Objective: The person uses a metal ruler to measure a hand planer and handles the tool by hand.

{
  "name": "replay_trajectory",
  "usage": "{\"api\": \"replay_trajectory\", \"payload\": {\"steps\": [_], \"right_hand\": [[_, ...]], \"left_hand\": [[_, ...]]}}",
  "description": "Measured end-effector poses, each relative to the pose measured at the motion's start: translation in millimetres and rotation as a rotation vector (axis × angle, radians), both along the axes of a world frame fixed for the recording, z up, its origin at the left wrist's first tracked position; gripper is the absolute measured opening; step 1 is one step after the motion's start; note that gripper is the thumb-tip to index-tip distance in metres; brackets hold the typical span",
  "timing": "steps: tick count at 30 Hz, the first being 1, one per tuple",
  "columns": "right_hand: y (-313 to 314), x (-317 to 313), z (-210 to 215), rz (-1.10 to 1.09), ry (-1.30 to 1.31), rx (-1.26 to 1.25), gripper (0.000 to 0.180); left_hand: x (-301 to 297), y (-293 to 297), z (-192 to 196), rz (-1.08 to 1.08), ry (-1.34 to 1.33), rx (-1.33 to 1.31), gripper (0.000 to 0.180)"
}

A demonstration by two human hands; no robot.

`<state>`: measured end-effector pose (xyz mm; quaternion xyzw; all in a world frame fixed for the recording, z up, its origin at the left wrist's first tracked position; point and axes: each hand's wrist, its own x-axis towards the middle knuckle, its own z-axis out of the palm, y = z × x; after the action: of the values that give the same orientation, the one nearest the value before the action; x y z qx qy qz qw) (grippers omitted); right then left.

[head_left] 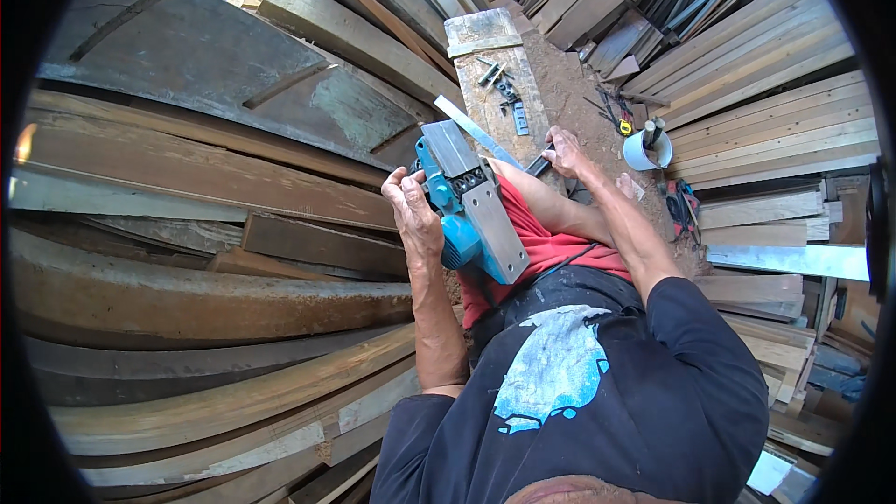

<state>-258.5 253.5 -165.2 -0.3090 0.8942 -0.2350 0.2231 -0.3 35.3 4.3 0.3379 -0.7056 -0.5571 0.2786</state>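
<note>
A blue electric hand planer (459, 201) rests tilted over my lap, its metal sole plates and cutter slot facing up. My left hand (411, 210) grips it along its left side, fingers around the body. My right hand (566, 151) is closed around a black handle (539, 166), beyond my knee. A long flat metal blade (471, 131) runs up and left from near that handle; together they look like a try square, though their joint is partly hidden. Ahead, small brass-coloured and black metal parts (495, 75) lie on a worn wooden board (481, 112), beside a blue-grey piece (521, 119).
Stacked planks (215, 261) crowd my left, below a dark metal machine table (233, 56). To the right are a white bucket (644, 151) holding tools, a yellow tape measure (625, 127), a red-and-black tool (683, 210) and more stacked boards (775, 121). Sawdust covers the floor (560, 65).
</note>
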Motion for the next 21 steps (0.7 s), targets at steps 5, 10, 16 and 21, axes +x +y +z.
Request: {"api": "replay_trajectory", "payload": {"steps": [5, 10, 16, 21], "right_hand": [[0, 27, 17, -0.042, 0.125, 0.139, 0.045], [9, 50, 66, -0.003, 0.104, -0.066, 0.038], [-7, 92, 170, 0.089, -0.026, -0.337, 0.023], [-44, 96, 168, 0.213, 0.029, -0.515, 0.019]], "left_hand": [[2, -3, -2, 0.003, -0.013, -0.006, 0.055], [4, -8, -5, -0.030, 0.019, 0.058, 0.052], [2, -12, 12, -0.090, -0.148, 0.051, 0.056], [-13, -4, 24, -0.173, -0.672, -0.306, 0.069]]}}
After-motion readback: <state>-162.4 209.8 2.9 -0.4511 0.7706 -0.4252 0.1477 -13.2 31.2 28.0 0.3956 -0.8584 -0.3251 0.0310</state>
